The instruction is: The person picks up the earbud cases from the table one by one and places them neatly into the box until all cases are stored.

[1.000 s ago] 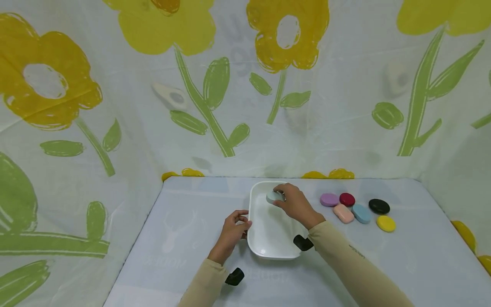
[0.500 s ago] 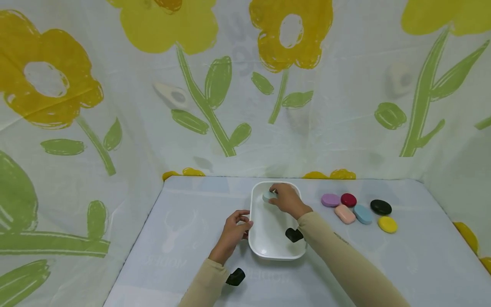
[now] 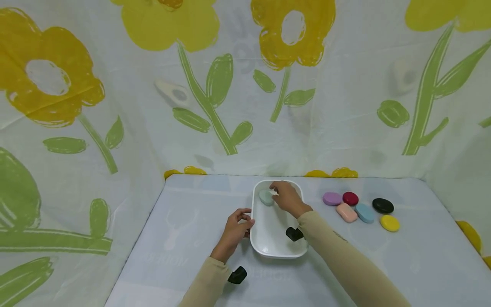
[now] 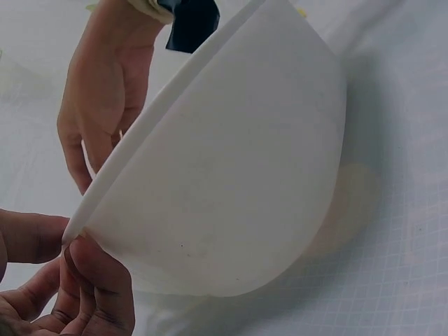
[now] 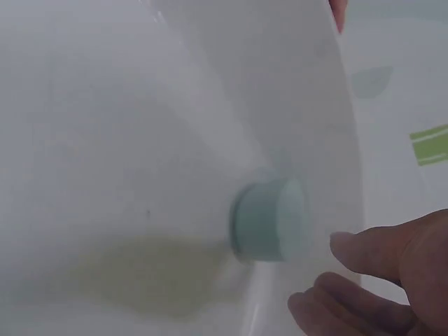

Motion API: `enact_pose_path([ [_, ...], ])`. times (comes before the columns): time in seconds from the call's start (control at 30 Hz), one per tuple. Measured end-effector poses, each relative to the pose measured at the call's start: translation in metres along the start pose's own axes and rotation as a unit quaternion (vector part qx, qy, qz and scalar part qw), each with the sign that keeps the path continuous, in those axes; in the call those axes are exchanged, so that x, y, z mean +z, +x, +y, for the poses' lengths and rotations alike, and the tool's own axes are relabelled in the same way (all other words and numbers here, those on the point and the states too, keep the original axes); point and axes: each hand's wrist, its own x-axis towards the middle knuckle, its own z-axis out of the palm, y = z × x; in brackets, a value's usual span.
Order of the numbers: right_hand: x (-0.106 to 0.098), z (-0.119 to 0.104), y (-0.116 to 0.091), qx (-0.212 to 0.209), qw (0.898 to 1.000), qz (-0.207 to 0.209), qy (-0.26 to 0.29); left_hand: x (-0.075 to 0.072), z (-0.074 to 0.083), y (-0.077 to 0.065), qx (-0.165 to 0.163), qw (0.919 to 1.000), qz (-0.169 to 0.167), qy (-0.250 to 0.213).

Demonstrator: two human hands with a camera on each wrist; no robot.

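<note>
A pale green round soap [image 3: 266, 197] lies in the far left corner of a white rectangular tub [image 3: 270, 236]. My right hand [image 3: 287, 198] hovers over the tub just right of that soap. In the right wrist view a small gap separates its thumb and fingers from the soap [image 5: 269, 220]. At the tub's left side is my left hand [image 3: 233, 230]. Its thumb and fingers pinch the rim, as the left wrist view shows on the tub's wall [image 4: 224, 161].
Right of the tub lie several soaps: purple [image 3: 332, 198], dark red [image 3: 350, 198], pink [image 3: 347, 212], blue [image 3: 364, 212], black [image 3: 382, 206] and yellow [image 3: 389, 223]. A flowered cloth [image 3: 337, 140] hangs behind the table [image 3: 184, 238].
My right hand moved left with the pale green soap, then let go of it at the tub's far left corner. My left hand has stayed at the rim.
</note>
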Motion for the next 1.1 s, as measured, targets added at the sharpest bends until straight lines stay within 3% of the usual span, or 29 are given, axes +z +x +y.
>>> enact_pose_path([
  [0.23, -0.027, 0.012, -0.017, 0.007, 0.998, 0.039, 0.054, 0.001, -0.002, 0.003, 0.001, 1.0000, 0.004, 0.000],
  [0.43, -0.051, 0.036, -0.040, 0.012, 0.993, 0.087, 0.075, 0.001, -0.002, 0.002, 0.001, 1.0000, 0.004, -0.005],
  [0.67, -0.067, 0.076, -0.075, 0.087, 0.991, 0.093, 0.051, 0.000, -0.002, 0.001, -0.005, 0.9999, 0.006, -0.006],
  [0.9, -0.070, 0.105, -0.106, 0.093, 0.986, 0.135, 0.016, 0.000, -0.004, 0.003, -0.009, 0.9999, 0.009, 0.000],
  [1.1, -0.064, 0.127, -0.113, 0.137, 0.984, 0.106, -0.042, 0.002, -0.005, 0.003, -0.005, 0.9999, 0.011, 0.002],
])
